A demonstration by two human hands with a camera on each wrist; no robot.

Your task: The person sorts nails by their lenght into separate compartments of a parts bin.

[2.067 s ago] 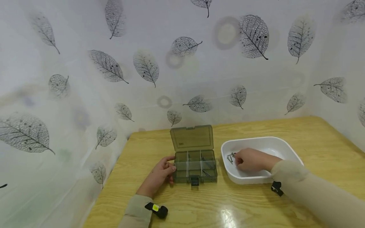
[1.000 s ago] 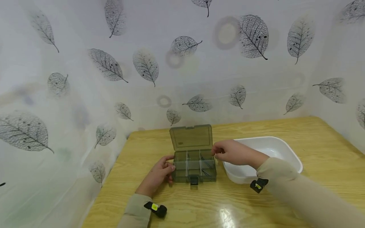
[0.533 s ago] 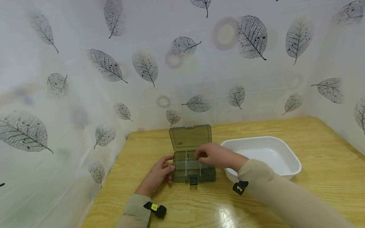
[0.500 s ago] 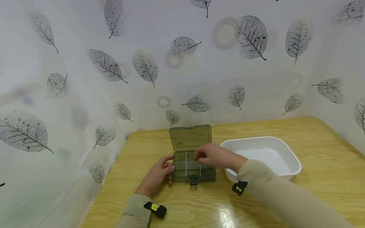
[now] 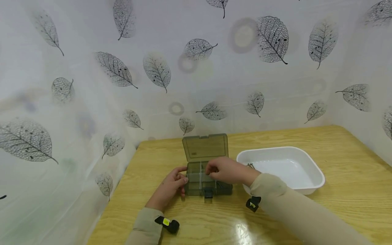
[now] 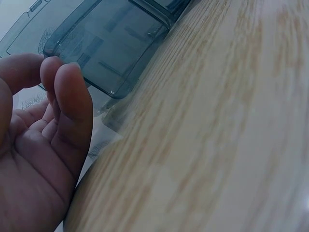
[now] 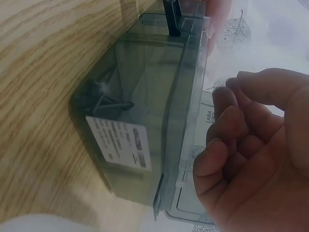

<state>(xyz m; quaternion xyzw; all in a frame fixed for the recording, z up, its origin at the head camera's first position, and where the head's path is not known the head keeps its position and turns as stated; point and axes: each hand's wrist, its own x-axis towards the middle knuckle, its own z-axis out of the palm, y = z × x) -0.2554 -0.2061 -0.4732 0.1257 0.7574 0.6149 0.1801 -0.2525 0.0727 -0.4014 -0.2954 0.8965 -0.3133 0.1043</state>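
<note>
A smoky clear compartment box (image 5: 209, 177) stands on the table with its lid (image 5: 206, 147) raised. My left hand (image 5: 168, 189) holds the box's left side, with thumb and fingers bent at its edge, as the left wrist view also shows. My right hand (image 5: 225, 170) is over the back middle compartment, fingers curled and thumb tip meeting the index finger. Whether a screw is pinched there cannot be seen. In the right wrist view, several screws (image 7: 113, 104) lie behind the box's clear wall. More screws (image 5: 250, 166) are in the white tray (image 5: 309, 186), partly hidden by my right wrist.
The white tray stands just right of the box, under my right forearm. The box's front latch (image 5: 208, 194) hangs toward me. Wood-grain table (image 5: 196, 221) lies in front. A leaf-patterned white curtain (image 5: 171, 129) closes off the back and sides.
My right hand has left the screws in the tray and moved left, over the box's right compartments and on to the back middle one. My left hand stays at the box's left side.
</note>
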